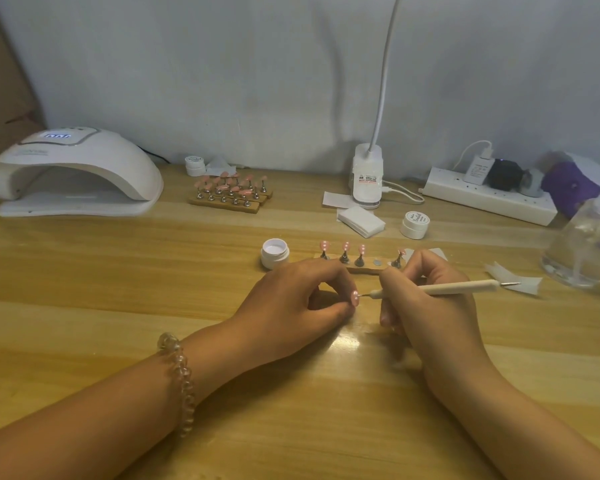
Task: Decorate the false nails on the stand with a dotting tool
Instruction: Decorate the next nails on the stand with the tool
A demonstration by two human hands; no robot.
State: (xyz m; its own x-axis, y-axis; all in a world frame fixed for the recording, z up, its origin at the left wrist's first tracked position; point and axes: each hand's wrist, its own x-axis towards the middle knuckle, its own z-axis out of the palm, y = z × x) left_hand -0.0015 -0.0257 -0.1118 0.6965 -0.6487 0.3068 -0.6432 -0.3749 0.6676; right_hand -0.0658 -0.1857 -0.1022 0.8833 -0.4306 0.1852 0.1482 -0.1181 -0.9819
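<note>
Open jar [274, 252] left of stand [364, 269].

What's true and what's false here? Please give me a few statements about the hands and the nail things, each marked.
1. The right hand holds the dotting tool. True.
2. The left hand pinches a pink false nail, with the tool's tip at it. True.
3. The white jar beside the near stand has its lid on. False: it is open.
4. Every spot on the near stand carries a nail. False: one spot, second from the right, is bare.
5. The nail lamp sits at the right end of the table. False: it is at the far left.
</note>
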